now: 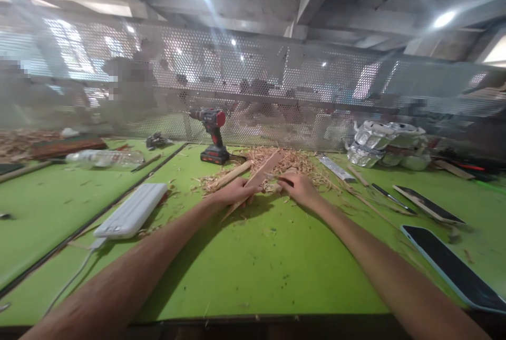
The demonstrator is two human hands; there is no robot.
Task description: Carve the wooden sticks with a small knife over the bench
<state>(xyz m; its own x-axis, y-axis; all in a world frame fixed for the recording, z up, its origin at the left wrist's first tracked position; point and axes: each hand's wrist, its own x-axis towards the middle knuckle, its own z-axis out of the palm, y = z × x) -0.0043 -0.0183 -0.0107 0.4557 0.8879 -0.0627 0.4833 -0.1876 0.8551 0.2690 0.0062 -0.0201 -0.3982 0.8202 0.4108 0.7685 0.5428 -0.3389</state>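
My left hand (239, 192) is closed around a flat strip of wood (265, 167), which slants up and away over a pile of wood shavings (292, 158). My right hand (300, 188) is closed on a slim, dark-handled knife (288, 181). Its thin tip points left, close to the strip; whether it touches the wood is too blurred to tell. Beside the strip, on the left, a pale wooden stick (231, 175) lies on the shavings.
Behind the shavings, a cordless drill (215, 137) stands on the green table (253, 266) before a mesh screen (253, 87). A white power bank (132, 211) with a cable lies left. Foil-wrapped objects (389, 145), a metal bar (336, 167) and a phone (454, 266) are right.
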